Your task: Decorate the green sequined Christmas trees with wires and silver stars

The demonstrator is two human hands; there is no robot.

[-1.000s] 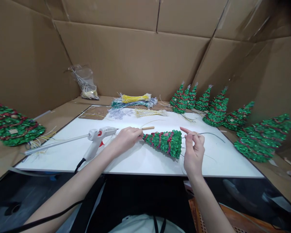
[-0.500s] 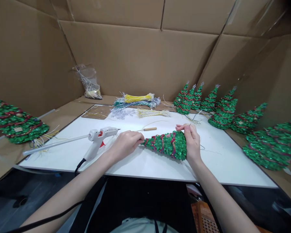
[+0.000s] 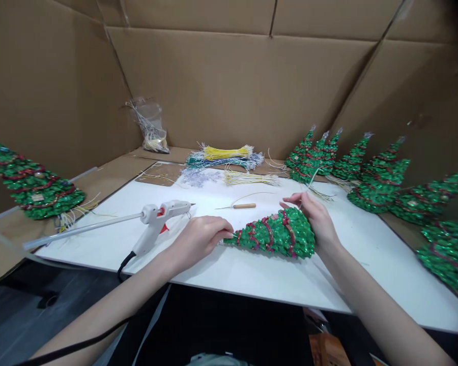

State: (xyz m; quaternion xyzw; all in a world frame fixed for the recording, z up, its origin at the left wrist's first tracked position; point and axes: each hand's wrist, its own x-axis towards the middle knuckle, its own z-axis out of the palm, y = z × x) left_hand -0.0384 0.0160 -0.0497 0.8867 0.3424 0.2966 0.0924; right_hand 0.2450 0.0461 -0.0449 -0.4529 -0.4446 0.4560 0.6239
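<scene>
A small green tinsel Christmas tree point(image 3: 273, 235) with red garland lies on its side on the white board, its tip to the left. My left hand point(image 3: 204, 239) is closed in a pinch at that tip; the exact spot between thumb and finger is partly hidden. At the wide base, my right hand point(image 3: 316, 216) is closed around a thin pale wire point(image 3: 313, 178) that sticks up above its fingers. Just beyond the tree lies an awl point(image 3: 244, 206) with a wooden handle. A white glue gun point(image 3: 156, 221) with a long glue stick rests left of my left hand.
Bundles of yellow and green wires point(image 3: 229, 153) lie at the back, near a clear plastic bag point(image 3: 150, 127). Several finished-looking trees point(image 3: 349, 160) stand along the right; another tree point(image 3: 38, 183) leans at left. Cardboard walls point(image 3: 229, 86) enclose the white board point(image 3: 110, 244).
The view has shifted, so the scene sits differently. My right hand has loosened from the tree's base edge, and a pale wire now rises from its fingers. My left hand stays at the tip.
</scene>
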